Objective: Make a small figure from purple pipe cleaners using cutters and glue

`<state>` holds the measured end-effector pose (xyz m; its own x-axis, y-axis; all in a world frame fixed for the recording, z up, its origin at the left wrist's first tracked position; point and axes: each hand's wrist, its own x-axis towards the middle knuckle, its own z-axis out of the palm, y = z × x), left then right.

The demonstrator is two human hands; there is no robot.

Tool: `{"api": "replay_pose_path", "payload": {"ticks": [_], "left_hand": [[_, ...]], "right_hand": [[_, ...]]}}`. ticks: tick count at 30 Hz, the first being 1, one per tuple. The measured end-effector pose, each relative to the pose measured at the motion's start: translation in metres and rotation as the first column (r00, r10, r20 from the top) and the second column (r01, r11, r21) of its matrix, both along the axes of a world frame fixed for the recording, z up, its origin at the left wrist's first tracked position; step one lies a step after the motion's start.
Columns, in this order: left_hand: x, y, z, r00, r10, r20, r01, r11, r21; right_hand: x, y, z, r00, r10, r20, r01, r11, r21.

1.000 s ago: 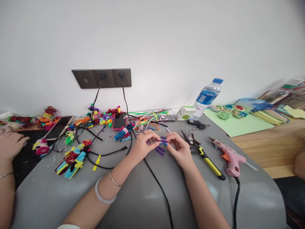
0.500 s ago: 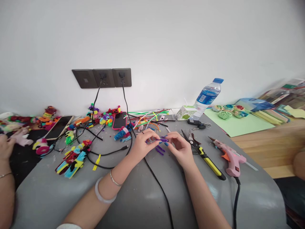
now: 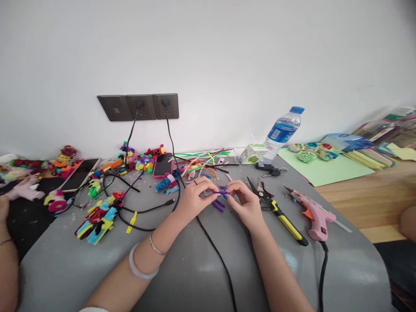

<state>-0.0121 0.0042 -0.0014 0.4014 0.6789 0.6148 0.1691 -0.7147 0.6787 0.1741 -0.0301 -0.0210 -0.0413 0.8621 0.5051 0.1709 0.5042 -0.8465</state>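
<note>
Both my hands meet over the middle of the grey table [image 3: 182,268]. My left hand [image 3: 195,197] pinches one end of a short purple pipe cleaner piece [image 3: 222,192], and my right hand [image 3: 244,200] pinches its other end, fingers curled. More purple pieces [image 3: 217,204] lie on the table just under my fingers. Yellow-handled cutting pliers [image 3: 276,210] lie right of my right hand, and a pink hot glue gun [image 3: 313,214] lies further right.
Black cables [image 3: 214,247] run from wall sockets [image 3: 139,106] across the table. Colourful pipe-cleaner figures [image 3: 97,219], two phones [image 3: 162,164] and loose pipe cleaners [image 3: 201,161] lie at the back. A water bottle [image 3: 281,132], green paper [image 3: 321,171] and another person's arm [image 3: 6,264] are at the sides.
My hands stay almost still on the purple piece, fingers shifting slightly. The other person's hand at the far left has pulled back toward the left edge, uncovering a pink figure.
</note>
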Motion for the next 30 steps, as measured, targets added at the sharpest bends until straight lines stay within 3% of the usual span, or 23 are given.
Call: {"api": "replay_pose_path", "payload": {"ticks": [30], "left_hand": [[0.0017, -0.0033, -0.0031, 0.997, 0.065, -0.05, -0.058, 0.989, 0.134]], "right_hand": [[-0.0051, -0.0031, 0.0071, 0.984, -0.126, 0.126, 0.122, 0.992, 0.04]]}}
